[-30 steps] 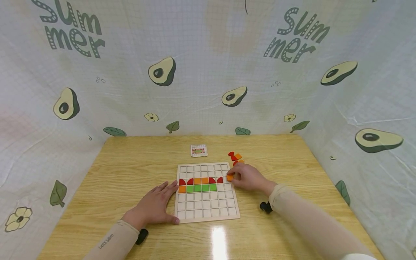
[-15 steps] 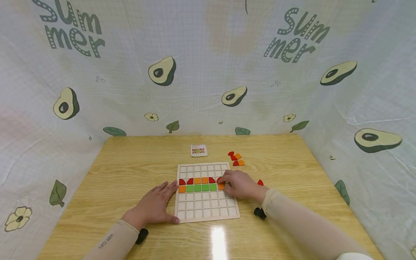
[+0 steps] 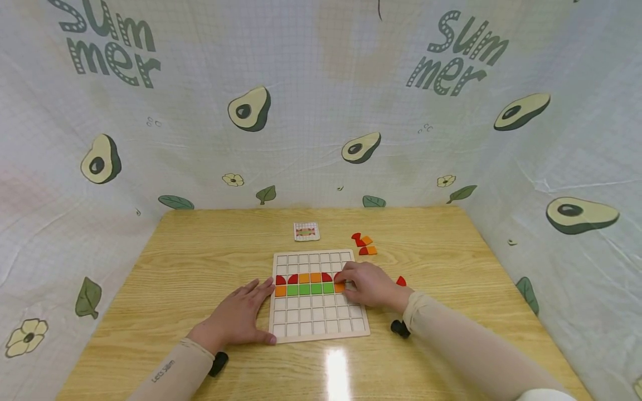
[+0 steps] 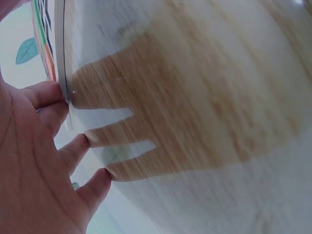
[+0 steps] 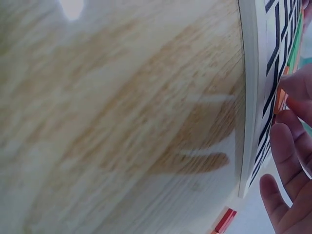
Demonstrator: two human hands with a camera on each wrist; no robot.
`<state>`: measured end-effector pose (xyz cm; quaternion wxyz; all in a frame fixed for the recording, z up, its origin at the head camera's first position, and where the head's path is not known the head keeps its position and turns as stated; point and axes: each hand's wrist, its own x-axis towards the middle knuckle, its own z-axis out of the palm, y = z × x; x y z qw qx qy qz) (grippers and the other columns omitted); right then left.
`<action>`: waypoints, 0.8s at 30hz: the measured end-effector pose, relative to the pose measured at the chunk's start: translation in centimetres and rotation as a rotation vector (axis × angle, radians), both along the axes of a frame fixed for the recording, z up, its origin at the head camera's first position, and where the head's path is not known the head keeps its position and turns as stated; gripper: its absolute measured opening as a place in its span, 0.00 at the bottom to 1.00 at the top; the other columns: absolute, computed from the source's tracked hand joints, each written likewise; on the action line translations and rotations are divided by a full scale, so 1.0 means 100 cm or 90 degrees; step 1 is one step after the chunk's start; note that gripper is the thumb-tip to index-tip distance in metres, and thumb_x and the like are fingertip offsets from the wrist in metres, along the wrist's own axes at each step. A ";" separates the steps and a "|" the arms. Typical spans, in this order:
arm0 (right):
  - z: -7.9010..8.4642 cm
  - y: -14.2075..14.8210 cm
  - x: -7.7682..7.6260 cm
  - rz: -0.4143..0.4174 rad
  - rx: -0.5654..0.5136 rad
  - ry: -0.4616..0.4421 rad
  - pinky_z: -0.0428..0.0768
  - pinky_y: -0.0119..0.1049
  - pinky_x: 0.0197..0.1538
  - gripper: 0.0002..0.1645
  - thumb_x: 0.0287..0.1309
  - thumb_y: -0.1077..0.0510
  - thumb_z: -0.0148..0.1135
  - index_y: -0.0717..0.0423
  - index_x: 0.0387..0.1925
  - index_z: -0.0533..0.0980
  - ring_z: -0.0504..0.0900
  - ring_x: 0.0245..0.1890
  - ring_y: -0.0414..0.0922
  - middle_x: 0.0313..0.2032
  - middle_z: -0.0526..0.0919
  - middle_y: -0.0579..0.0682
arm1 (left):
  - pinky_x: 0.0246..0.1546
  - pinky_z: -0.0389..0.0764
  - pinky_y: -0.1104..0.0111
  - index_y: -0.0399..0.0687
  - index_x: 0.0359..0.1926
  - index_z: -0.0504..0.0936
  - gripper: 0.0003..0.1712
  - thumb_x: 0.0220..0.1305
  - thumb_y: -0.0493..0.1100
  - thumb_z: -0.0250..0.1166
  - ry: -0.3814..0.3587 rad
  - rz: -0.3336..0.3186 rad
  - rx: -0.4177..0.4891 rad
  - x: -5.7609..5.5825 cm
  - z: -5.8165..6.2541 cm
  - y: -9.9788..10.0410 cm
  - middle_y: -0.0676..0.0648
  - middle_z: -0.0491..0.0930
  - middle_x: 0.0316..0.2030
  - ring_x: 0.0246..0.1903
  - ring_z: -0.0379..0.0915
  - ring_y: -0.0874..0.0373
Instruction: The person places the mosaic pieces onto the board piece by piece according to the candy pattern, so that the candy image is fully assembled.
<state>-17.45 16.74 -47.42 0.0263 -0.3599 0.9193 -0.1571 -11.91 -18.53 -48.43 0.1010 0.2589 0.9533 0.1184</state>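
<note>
A wooden grid board [image 3: 320, 317] lies on the table. Across one of its rows run red quarter-circle tiles [image 3: 293, 279] and two orange squares [image 3: 310, 278]; below come an orange square [image 3: 281, 291] and several green square tiles [image 3: 305, 289]. My left hand [image 3: 238, 316] lies with fingers spread, its fingertips and thumb touching the board's left edge. On the right, my right hand [image 3: 370, 285] pinches an orange square tile [image 3: 339, 287] at the cell right of the green ones. In the right wrist view, thumb and fingertips meet at that orange tile [image 5: 281, 92]. The hand partly covers the red tile above.
Behind the board lies a small pattern card [image 3: 306, 231]. Loose red and orange tiles [image 3: 365, 241] are grouped beyond the board's far right corner. One red tile [image 3: 401, 281] lies near the right wrist. A printed cloth [image 3: 311, 111] surrounds the wooden table [image 3: 210, 245].
My right hand has carried the orange tile left and nearer, from the board's right edge to the cell beside the green tiles. The left hand stays in place.
</note>
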 end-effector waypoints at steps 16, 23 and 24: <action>0.005 0.025 -0.002 -0.049 0.004 0.003 0.75 0.33 0.36 0.17 0.56 0.55 0.69 0.45 0.49 0.85 0.72 0.32 0.37 0.43 0.81 0.39 | 0.67 0.58 0.43 0.45 0.75 0.62 0.68 0.41 0.82 0.66 -0.003 0.007 0.003 0.000 -0.001 -0.001 0.50 0.55 0.76 0.73 0.48 0.42; 0.006 0.054 0.000 -0.083 -0.007 0.012 0.77 0.34 0.38 0.18 0.54 0.57 0.70 0.49 0.48 0.85 0.75 0.33 0.39 0.43 0.81 0.42 | 0.67 0.58 0.43 0.46 0.76 0.61 0.68 0.41 0.81 0.67 -0.001 0.006 0.003 0.000 -0.002 -0.001 0.50 0.54 0.76 0.74 0.48 0.42; 0.005 0.059 0.000 -0.088 -0.006 0.015 0.76 0.34 0.37 0.18 0.54 0.57 0.70 0.49 0.49 0.85 0.74 0.32 0.39 0.43 0.81 0.42 | 0.67 0.58 0.43 0.45 0.76 0.62 0.68 0.41 0.81 0.67 0.000 0.006 0.004 0.000 -0.002 -0.001 0.50 0.54 0.76 0.74 0.48 0.42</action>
